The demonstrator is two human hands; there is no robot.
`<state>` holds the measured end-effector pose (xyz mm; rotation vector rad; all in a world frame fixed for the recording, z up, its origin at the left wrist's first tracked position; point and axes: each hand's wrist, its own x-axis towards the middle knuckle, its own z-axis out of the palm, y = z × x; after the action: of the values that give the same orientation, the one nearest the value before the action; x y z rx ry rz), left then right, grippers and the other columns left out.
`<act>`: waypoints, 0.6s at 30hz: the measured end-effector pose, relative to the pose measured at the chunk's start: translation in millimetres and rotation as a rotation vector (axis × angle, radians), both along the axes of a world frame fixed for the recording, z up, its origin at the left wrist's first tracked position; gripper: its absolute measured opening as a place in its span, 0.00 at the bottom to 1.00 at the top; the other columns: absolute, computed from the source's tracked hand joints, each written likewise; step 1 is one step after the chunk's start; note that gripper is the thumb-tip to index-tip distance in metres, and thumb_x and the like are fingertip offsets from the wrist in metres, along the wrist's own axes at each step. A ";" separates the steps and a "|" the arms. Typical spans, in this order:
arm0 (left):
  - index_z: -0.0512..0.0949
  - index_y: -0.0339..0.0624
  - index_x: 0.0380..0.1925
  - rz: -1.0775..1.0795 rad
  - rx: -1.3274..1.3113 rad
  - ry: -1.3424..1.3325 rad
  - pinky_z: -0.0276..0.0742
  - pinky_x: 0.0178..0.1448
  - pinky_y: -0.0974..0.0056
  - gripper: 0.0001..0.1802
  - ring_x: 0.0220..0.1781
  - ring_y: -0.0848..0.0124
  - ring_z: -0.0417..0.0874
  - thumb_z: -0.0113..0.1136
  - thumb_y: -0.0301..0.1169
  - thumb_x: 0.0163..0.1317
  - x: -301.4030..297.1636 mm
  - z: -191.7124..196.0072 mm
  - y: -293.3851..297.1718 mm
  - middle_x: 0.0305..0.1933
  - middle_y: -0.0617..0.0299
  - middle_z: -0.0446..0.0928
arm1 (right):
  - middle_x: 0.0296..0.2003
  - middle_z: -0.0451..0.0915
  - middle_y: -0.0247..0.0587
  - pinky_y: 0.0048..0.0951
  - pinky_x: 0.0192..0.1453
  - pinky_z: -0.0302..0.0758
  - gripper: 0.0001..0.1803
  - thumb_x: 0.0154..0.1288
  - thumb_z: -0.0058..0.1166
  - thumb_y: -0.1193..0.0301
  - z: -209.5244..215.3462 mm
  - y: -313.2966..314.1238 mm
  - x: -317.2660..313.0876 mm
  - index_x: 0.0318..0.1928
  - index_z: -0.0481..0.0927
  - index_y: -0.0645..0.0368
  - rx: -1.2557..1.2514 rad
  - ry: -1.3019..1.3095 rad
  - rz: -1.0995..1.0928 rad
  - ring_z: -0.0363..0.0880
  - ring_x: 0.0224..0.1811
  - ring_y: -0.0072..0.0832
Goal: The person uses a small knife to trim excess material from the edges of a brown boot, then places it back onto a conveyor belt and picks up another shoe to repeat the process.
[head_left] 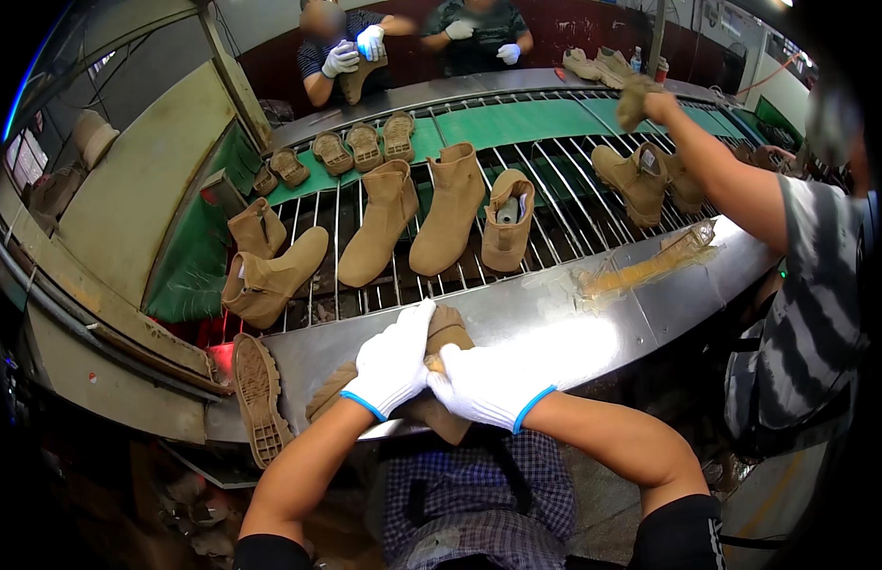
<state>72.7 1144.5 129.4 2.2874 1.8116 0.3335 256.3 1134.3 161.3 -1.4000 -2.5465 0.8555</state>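
Both white-gloved hands grip one tan suede ankle boot [441, 334] at the near edge of the steel surface [593, 328]. The left hand [392, 363] lies over the boot's upper, fingers pressed together and wrapped around it; the right hand [486, 385] clamps the boot from the other side, fingers curled under and closed on the material.

Just left of the hands, a loose tan lugged rubber sole [258, 397] lies tread-up at the surface's near left corner. Beyond the surface runs a rod-grid conveyor [565, 204] carrying more tan boots — three of them [446, 211] stand side by side at its middle, two more [266, 266] lie toward its left end. A row of separate soles [363, 144] sits on the green belt [498, 122] along the far edge.

At the right end, another person's bare arm [721, 171] reaches over the conveyor, holding a tan piece aloft. Two gloved workers [412, 43] stand on the far side — one holds a boot.
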 end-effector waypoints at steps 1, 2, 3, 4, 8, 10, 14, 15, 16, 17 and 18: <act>0.66 0.45 0.77 0.004 -0.011 0.008 0.85 0.60 0.47 0.44 0.59 0.46 0.88 0.71 0.43 0.62 0.5 -0.8 0.4 0.70 0.48 0.78 | 0.41 0.87 0.65 0.53 0.49 0.86 0.21 0.81 0.48 0.56 4.1 1.0 4.3 0.47 0.80 0.64 -0.027 0.000 0.012 0.89 0.41 0.57; 0.66 0.44 0.77 0.017 -0.017 0.019 0.86 0.59 0.46 0.45 0.58 0.47 0.89 0.72 0.44 0.62 -2.4 -0.3 0.6 0.68 0.47 0.79 | 0.41 0.87 0.65 0.53 0.50 0.86 0.22 0.81 0.49 0.55 19.5 5.2 8.5 0.47 0.80 0.64 -0.047 0.003 0.034 0.90 0.42 0.56; 0.65 0.43 0.77 0.017 -0.030 0.026 0.86 0.57 0.45 0.46 0.57 0.48 0.89 0.72 0.45 0.62 -2.3 -0.7 -0.9 0.67 0.47 0.79 | 0.40 0.87 0.65 0.52 0.50 0.86 0.22 0.81 0.50 0.55 28.0 6.5 16.6 0.48 0.80 0.65 -0.076 0.003 0.043 0.90 0.42 0.56; 0.66 0.43 0.77 0.016 -0.027 0.013 0.86 0.58 0.46 0.46 0.57 0.48 0.89 0.73 0.47 0.61 -1.2 0.1 -3.5 0.67 0.47 0.79 | 0.41 0.87 0.65 0.51 0.51 0.86 0.25 0.80 0.50 0.52 4.6 9.6 27.1 0.49 0.80 0.67 -0.072 0.043 -0.026 0.90 0.43 0.56; 0.66 0.43 0.77 0.024 -0.059 -0.037 0.83 0.65 0.49 0.52 0.63 0.47 0.86 0.77 0.54 0.58 6.0 8.5 -1.0 0.71 0.46 0.78 | 0.41 0.88 0.64 0.49 0.53 0.84 0.32 0.79 0.49 0.47 -41.1 1.3 50.2 0.52 0.80 0.71 -0.202 0.228 -0.324 0.89 0.44 0.57; 0.65 0.42 0.77 0.020 -0.052 -0.019 0.83 0.66 0.49 0.54 0.65 0.47 0.86 0.78 0.56 0.57 3.1 10.0 3.1 0.72 0.45 0.77 | 0.41 0.87 0.64 0.47 0.55 0.83 0.31 0.79 0.50 0.48 -43.8 -23.3 34.8 0.55 0.81 0.68 -0.082 0.249 -0.112 0.89 0.47 0.56; 0.65 0.40 0.77 -0.035 -0.040 -0.012 0.81 0.69 0.50 0.55 0.67 0.47 0.84 0.77 0.55 0.56 -3.8 4.8 6.9 0.73 0.44 0.76 | 0.42 0.87 0.65 0.46 0.58 0.83 0.32 0.80 0.50 0.48 -50.2 -21.1 49.2 0.57 0.81 0.69 -0.261 0.364 -0.333 0.89 0.48 0.57; 0.64 0.39 0.77 -0.048 -0.060 0.008 0.81 0.71 0.50 0.56 0.69 0.47 0.83 0.78 0.55 0.55 -4.6 6.7 9.2 0.73 0.43 0.75 | 0.44 0.87 0.67 0.48 0.58 0.83 0.33 0.80 0.50 0.47 -54.7 -14.5 53.3 0.56 0.81 0.70 -0.206 0.321 -0.314 0.89 0.49 0.58; 0.64 0.39 0.77 -0.052 -0.049 -0.018 0.80 0.72 0.50 0.56 0.69 0.47 0.83 0.78 0.56 0.54 -4.8 5.6 11.9 0.74 0.43 0.75 | 0.44 0.87 0.68 0.48 0.58 0.83 0.33 0.80 0.50 0.47 -56.6 -11.6 53.4 0.56 0.81 0.71 -0.236 0.284 -0.318 0.89 0.50 0.58; 0.64 0.39 0.77 -0.051 -0.038 -0.047 0.80 0.72 0.50 0.57 0.70 0.47 0.83 0.78 0.56 0.54 -4.6 4.1 14.8 0.74 0.43 0.75 | 0.45 0.87 0.68 0.49 0.58 0.83 0.33 0.80 0.50 0.47 -52.2 -7.9 51.1 0.56 0.81 0.71 -0.267 0.244 -0.315 0.89 0.50 0.58; 0.64 0.39 0.77 -0.048 -0.027 -0.075 0.79 0.73 0.51 0.58 0.70 0.47 0.82 0.78 0.56 0.53 -4.5 4.3 16.2 0.74 0.42 0.74 | 0.45 0.87 0.69 0.49 0.57 0.84 0.32 0.80 0.50 0.48 -52.0 -3.8 48.9 0.56 0.81 0.71 -0.247 0.231 -0.325 0.88 0.51 0.58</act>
<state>68.2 1160.7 133.7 2.2641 1.7119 0.3794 305.2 1130.5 109.3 -1.6140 -2.0269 1.2153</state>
